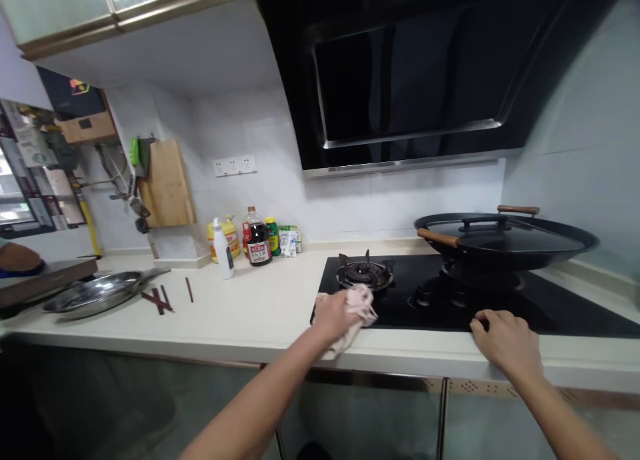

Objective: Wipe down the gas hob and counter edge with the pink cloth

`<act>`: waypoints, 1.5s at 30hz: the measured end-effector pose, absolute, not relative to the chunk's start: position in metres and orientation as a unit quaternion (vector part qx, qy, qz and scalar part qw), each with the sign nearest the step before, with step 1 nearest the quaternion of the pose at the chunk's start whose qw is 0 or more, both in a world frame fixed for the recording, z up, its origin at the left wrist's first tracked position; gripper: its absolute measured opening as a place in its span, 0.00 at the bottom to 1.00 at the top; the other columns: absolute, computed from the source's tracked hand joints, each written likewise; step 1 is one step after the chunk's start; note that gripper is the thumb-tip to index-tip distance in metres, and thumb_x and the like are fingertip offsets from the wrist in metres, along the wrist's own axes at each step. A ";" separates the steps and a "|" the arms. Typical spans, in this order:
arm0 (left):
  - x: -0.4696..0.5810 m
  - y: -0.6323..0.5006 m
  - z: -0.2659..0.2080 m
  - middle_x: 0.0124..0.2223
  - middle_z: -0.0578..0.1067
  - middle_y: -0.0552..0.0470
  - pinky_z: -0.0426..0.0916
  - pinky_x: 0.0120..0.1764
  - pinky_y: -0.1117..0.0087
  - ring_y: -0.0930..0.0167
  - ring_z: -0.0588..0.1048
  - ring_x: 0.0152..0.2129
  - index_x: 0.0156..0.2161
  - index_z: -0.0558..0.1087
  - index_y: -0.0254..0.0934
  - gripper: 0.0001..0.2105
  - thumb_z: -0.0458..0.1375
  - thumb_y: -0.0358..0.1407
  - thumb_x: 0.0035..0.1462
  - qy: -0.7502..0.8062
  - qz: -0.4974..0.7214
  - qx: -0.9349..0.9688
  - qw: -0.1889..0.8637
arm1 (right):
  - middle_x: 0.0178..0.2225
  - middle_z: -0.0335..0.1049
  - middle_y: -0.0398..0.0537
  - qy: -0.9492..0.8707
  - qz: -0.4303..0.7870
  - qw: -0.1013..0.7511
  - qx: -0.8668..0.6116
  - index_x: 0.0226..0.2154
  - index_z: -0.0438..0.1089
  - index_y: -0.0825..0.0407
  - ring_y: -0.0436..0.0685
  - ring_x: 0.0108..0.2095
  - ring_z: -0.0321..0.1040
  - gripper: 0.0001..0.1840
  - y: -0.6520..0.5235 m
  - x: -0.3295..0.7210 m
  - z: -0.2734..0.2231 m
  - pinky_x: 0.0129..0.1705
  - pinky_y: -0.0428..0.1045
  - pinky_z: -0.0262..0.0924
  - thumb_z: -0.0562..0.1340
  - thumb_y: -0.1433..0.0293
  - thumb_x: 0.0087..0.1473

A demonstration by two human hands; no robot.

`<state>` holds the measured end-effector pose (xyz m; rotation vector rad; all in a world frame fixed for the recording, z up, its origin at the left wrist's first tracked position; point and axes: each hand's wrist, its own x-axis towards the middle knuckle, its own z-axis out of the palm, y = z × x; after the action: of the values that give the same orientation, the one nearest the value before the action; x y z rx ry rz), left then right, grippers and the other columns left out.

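Note:
My left hand [333, 319] is closed on a pale pinkish cloth [361, 303], pressed against the front left corner of the black glass gas stove [395, 317]. Part of the cloth hangs over the counter's front edge. Just behind it stands the left burner [365, 273] with its metal pan support. My right hand [507, 343] rests at the stove's front edge with its fingers curled down; whether anything is under the fingertips is hidden. Between the hands and farther back are the stove knobs [423, 295].
A large lidded wok [505, 243] with wooden handles covers the right burner. Along the wall stand a white spray bottle [223, 252], a dark sauce bottle [259, 241] and packets [290, 241]. Chopsticks [160, 300] and a metal pan [95, 293] lie left. The range hood [400, 80] overhangs the stove.

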<state>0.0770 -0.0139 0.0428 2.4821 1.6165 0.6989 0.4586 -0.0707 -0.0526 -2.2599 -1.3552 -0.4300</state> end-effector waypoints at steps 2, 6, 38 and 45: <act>0.111 -0.012 0.030 0.66 0.70 0.47 0.44 0.66 0.39 0.49 0.63 0.64 0.62 0.69 0.49 0.32 0.59 0.57 0.54 0.505 0.213 0.835 0.046 | 0.51 0.70 0.58 -0.494 -0.147 0.230 -0.825 0.49 0.76 0.48 0.71 0.49 0.65 0.27 -0.069 0.463 -0.055 0.50 0.61 0.61 0.49 0.56 0.62; 0.142 -0.005 0.013 0.74 0.57 0.49 0.35 0.64 0.27 0.40 0.51 0.69 0.70 0.59 0.57 0.39 0.50 0.65 0.55 0.487 0.158 0.858 0.040 | 0.53 0.70 0.57 -0.495 -0.125 0.227 -0.829 0.50 0.76 0.47 0.73 0.50 0.64 0.28 -0.068 0.472 -0.059 0.51 0.62 0.61 0.48 0.54 0.62; -0.014 -0.069 -0.009 0.58 0.75 0.42 0.53 0.65 0.46 0.53 0.69 0.55 0.53 0.78 0.42 0.24 0.58 0.54 0.59 0.610 0.228 0.751 -0.113 | 0.51 0.70 0.65 -0.502 -0.145 0.220 -0.824 0.51 0.76 0.50 0.76 0.48 0.67 0.31 -0.070 0.467 -0.058 0.50 0.65 0.62 0.49 0.53 0.59; 0.086 -0.090 -0.059 0.61 0.72 0.45 0.49 0.63 0.33 0.48 0.66 0.55 0.59 0.74 0.54 0.31 0.63 0.60 0.50 0.405 0.330 0.842 -0.133 | 0.53 0.69 0.64 -0.485 -0.120 0.226 -0.836 0.51 0.75 0.47 0.78 0.50 0.65 0.32 -0.070 0.470 -0.058 0.53 0.66 0.60 0.48 0.50 0.56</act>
<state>0.0863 -0.0895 -0.0592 2.8966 1.3913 1.1362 0.4700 -0.0703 -0.0583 -2.3054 -1.3368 -0.3320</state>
